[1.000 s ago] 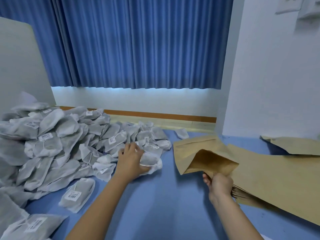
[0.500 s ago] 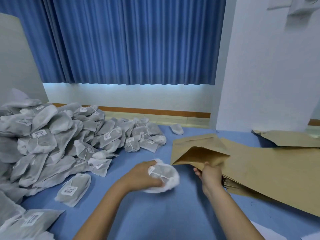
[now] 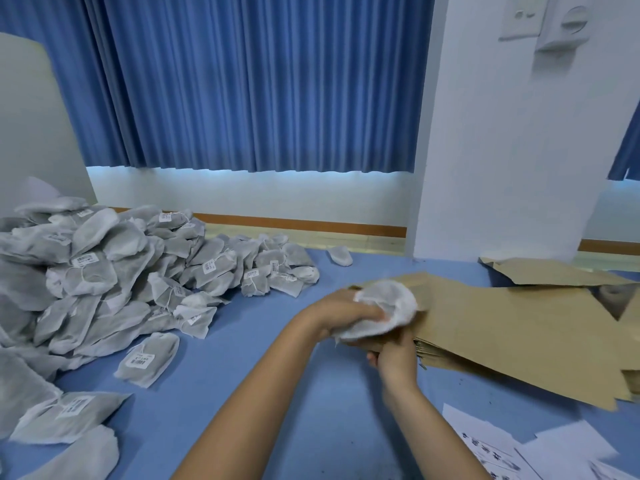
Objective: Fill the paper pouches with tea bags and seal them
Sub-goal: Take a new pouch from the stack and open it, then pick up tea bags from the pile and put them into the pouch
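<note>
Leftmost, a heap of tea bags (image 3: 104, 271) covers the far-left table (image 3: 242, 393). At centre, the left hand (image 3: 343, 315), fingers curled, grips one tea bag (image 3: 388, 304) at the mouth of a paper pouch (image 3: 450, 306). Just right and nearer, the right hand (image 3: 394, 356) pinches the pouch's near edge; the opening itself is hidden. Risk: if the mouth collapses, the bulky bag may catch on the rim and crumple or tear the paper.

One camera, head-worn and wide-angle, faces forward and tilts down across the blue table (image 3: 214, 393). Forearms enter from the bottom edge. The left hand (image 3: 341, 311) gripping a tea bag (image 3: 388, 306) and the right hand (image 3: 394, 355) gripping a paper pouch (image 3: 485, 323) sit near, just below centre. Blue curtain (image 3: 249, 81) and white pillar (image 3: 502, 133) fill the far field
</note>
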